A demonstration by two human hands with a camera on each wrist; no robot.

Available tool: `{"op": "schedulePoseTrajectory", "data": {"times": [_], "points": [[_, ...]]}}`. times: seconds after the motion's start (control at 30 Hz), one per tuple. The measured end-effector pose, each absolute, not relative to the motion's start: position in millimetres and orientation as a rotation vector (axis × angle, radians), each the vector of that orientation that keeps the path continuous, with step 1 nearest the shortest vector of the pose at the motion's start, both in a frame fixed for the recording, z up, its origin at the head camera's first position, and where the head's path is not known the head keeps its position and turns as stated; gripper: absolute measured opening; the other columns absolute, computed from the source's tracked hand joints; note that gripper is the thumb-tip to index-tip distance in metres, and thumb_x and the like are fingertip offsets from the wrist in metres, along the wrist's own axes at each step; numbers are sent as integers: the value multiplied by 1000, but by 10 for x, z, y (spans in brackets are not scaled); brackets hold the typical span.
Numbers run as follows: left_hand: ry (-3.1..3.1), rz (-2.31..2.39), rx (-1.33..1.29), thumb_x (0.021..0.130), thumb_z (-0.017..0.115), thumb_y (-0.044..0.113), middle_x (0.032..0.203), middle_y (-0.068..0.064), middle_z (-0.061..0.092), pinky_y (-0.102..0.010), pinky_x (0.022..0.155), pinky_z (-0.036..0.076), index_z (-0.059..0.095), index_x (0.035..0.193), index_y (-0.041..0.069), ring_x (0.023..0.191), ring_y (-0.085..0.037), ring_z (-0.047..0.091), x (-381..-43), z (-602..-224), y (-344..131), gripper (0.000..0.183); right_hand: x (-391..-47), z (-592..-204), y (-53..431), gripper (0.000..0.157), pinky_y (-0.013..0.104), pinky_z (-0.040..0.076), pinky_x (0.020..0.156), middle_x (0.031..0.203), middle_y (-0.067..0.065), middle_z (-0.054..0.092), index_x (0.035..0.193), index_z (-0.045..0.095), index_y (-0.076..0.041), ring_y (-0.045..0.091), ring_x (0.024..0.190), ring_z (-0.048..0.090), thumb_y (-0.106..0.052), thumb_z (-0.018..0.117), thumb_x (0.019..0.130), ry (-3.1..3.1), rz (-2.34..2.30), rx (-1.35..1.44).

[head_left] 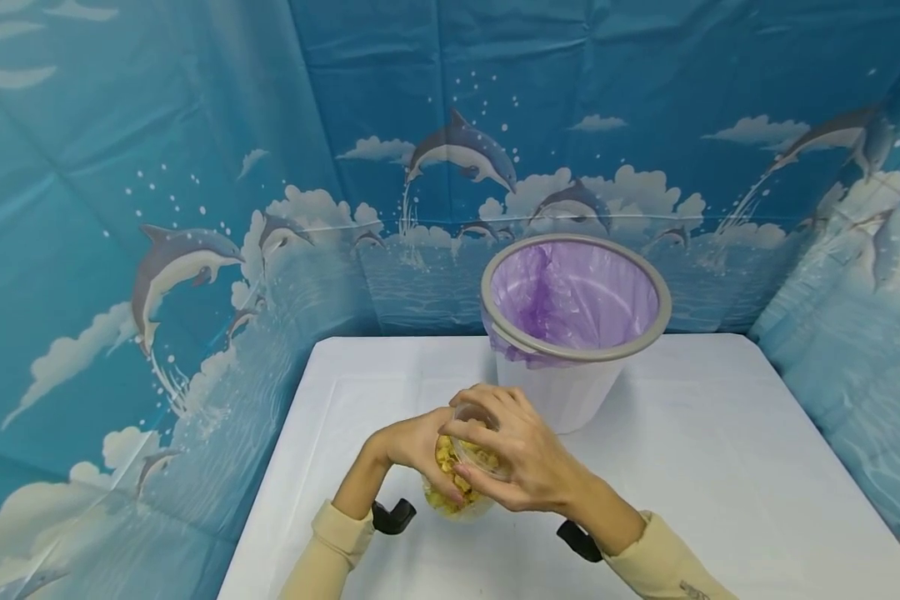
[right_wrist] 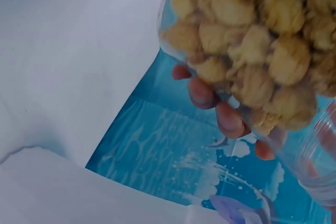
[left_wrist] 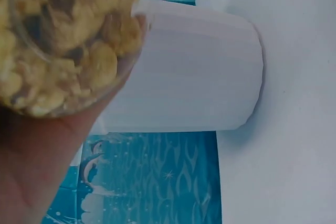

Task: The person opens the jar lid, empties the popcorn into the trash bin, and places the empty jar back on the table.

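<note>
A clear plastic jar (head_left: 446, 502) of yellow-brown popcorn is held up over the table, its round top end tilted toward the bin. My left hand (head_left: 414, 444) grips the jar's body from the left side. In the right wrist view, the left fingertips (right_wrist: 202, 93) curl round the jar (right_wrist: 252, 56). Over the jar's clear top end, my right hand (head_left: 528, 457) has its fingers and thumb curled around the rim. Popcorn fills most of the jar (left_wrist: 63, 51) in the left wrist view, with the left hand (left_wrist: 47, 156) beneath it.
Just beyond the hands stands a white bin (head_left: 551, 392) with a grey rim and a purple bag liner (head_left: 615, 292). A white cloth covers the table (head_left: 720, 467). Blue dolphin-print sheeting (head_left: 330, 275) hangs around the back and sides.
</note>
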State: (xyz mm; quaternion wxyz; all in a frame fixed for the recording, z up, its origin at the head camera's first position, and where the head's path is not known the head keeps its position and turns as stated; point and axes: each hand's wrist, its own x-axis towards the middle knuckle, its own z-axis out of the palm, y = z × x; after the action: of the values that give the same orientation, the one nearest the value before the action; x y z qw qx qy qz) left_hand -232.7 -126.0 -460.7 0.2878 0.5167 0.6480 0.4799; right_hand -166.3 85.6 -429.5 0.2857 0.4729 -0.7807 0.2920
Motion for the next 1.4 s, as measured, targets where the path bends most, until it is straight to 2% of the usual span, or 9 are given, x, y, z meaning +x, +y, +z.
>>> {"op": "schedulePoseTrajectory", "data": {"times": [0.2,0.3,0.4,0.43,0.53,0.67,0.9,1.13,1.4], "points": [[1526,1024,1661,59,88,-15,127,-35,54,-33,106,54,42,136,-16,115,-6,57,-2579,-4549,-1205,90,-1610,-4245,856,34,44,47,96,132,9,64,127,70,-25,23,120,59,-42,55,102,-2034,800,1364],[1450,987,1685,58,88,-19,119,-36,57,-34,104,55,43,132,-17,111,-8,59,-2639,-4548,-1147,87,-1592,-4239,861,35,45,47,96,133,10,63,128,70,-23,24,119,59,-43,55,103,-2019,800,1370],[1424,973,1672,60,89,-16,123,-37,55,-34,107,53,38,136,-17,114,-4,57,-2671,-4564,-1121,92,-1583,-4239,883,37,45,47,95,133,10,63,130,70,-23,24,119,59,-42,54,103,-2019,805,1363],[1415,972,1661,62,91,-12,124,-37,54,-33,107,53,36,138,-18,115,-3,56,-2680,-4573,-1120,94,-1581,-4240,897,37,45,47,95,133,10,63,131,69,-23,24,120,59,-42,55,103,-2023,806,1362],[1372,991,1586,73,96,22,130,-40,49,-35,111,51,30,144,-19,118,0,55,-2694,-4604,-1127,105,-1580,-4246,962,40,47,47,96,134,9,63,137,67,-25,23,123,57,-41,56,102,-2054,807,1346],[1339,1068,1424,72,89,58,128,-43,49,-37,109,53,31,143,-19,115,-2,60,-2698,-4656,-1180,120,-1605,-4298,1119,45,52,46,98,138,8,62,143,62,-27,24,129,55,-44,57,102,-2160,785,1266],[1438,1247,1226,69,94,53,142,-32,46,-37,114,49,27,152,-7,124,-9,58,-2751,-4803,-1355,123,-1647,-4673,1504,53,57,43,102,140,9,60,149,58,-28,28,130,54,-47,63,100,-2337,654,1043],[1628,1380,1044,68,97,42,144,-19,51,-31,110,51,30,154,0,124,-12,59,-2778,-4944,-1450,116,-1688,-5243,1853,56,59,44,94,137,13,58,153,53,-30,36,125,55,-30,66,98,-2515,520,761],[1830,1453,1034,71,97,28,144,-18,51,-31,109,51,33,152,12,123,-15,60,-2728,-4978,-1342,105,-1747,-5743,2144,44,63,40,91,136,27,54,144,61,-16,46,124,51,-25,61,100,-2596,566,461]]}}
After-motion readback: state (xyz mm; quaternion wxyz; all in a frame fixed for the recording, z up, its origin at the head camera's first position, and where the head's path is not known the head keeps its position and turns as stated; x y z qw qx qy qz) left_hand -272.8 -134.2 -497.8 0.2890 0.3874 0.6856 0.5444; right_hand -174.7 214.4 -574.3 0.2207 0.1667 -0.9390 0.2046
